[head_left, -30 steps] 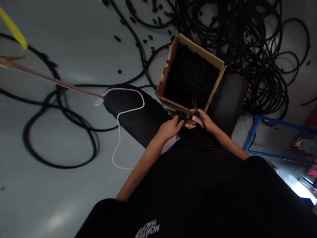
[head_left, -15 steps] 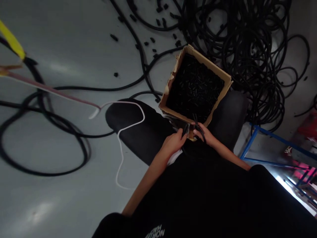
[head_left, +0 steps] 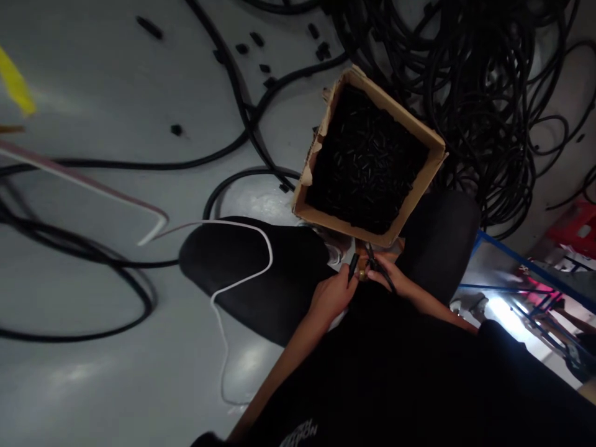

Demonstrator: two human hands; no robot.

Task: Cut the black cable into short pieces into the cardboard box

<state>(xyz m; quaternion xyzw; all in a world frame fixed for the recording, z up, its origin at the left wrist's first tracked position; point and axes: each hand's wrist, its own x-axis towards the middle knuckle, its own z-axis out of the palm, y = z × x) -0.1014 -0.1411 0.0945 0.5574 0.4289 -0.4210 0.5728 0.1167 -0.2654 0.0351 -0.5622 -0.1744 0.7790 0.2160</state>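
Note:
My left hand (head_left: 331,292) is closed around a short black tube piece (head_left: 354,267), whose end sticks up past the fingers. Close beside it, my right hand (head_left: 390,274) grips dark-handled scissors (head_left: 371,253), blades pointing away from me; the exact type is hard to make out. Both hands are low in front of my body, just below the near edge of a cardboard box (head_left: 335,225). Many small black tube pieces (head_left: 367,161) fill the box, which stands between my legs. A small yellowish thing (head_left: 362,274) shows between the hands, too small to name.
Tangled black hose (head_left: 484,112) is piled at the back right, with more loops on the left floor. Loose black pieces (head_left: 257,39) are scattered behind. A white cord (head_left: 242,287) crosses my left leg. A blue frame (head_left: 526,259) stands at the right.
The view has shifted, and the box and hands appear larger or lower. The black tube piece now shows more clearly in my left hand. My right hand keeps its hold on the scissors.

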